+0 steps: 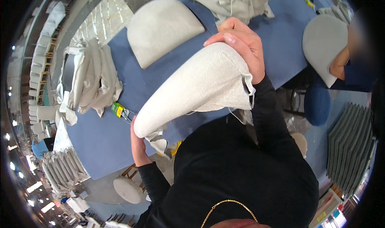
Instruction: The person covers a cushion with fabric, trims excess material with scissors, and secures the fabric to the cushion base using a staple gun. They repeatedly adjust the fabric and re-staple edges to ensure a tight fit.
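Between my hands, above the table, a cushion (188, 87) in an off-white woven cover is held tilted. Its cover hangs loose along the near side, with a frayed edge and a dangling thread at the right end. My right hand (246, 45) grips the upper right end, fingers bent over the top. At the lower left end, my left hand (138, 144) holds the cushion, most of its fingers hidden behind it. A D-shaped beige cushion (164, 31) lies flat on the blue table (100, 148) beyond. Scissors or a similar tool with a green-yellow label (119, 109) lie near my left hand.
Piles of beige fabric covers (96, 75) sit at the left and fabric (236, 3) at the far edge. On the right a co-worker's hand (339, 67) holds a grey cushion (323, 39). A blue stool (317, 105) and stacked dark-grey pads (351, 144) stand beyond; a round stool (128, 190) is below.
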A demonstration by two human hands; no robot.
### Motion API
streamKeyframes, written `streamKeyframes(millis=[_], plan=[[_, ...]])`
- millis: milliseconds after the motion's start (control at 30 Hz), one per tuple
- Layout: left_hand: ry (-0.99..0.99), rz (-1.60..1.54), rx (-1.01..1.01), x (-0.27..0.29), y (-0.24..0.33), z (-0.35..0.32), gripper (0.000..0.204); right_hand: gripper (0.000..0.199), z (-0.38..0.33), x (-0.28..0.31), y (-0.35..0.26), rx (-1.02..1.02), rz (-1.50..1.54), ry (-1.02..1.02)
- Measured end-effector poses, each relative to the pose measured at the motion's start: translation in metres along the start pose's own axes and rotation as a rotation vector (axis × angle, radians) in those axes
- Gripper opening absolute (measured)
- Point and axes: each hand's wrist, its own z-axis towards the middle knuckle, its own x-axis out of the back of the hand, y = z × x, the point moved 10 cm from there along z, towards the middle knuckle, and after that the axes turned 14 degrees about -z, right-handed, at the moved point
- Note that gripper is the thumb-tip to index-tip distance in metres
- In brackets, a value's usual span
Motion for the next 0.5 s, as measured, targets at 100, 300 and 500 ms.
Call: streamKeyframes(millis=[100, 300, 500], plan=[[-0.092, 0.751, 0.121, 0.012, 0.007, 0.014, 0.052, 0.04, 0.025, -0.028, 0.0, 0.012, 0.197, 0.105], [-0.482, 0.415, -0.717, -0.156, 0.157, -0.088, 0.037, 0.052, 0.026, -0.068, -0.019, -0.128, 0.039, -0.033], [-0.689, 0.354, -0.801, -0.252, 0.198, -0.14, 0.049, 0.049, 0.023, -0.089, -0.054, -0.074, -0.037, -0.057]])
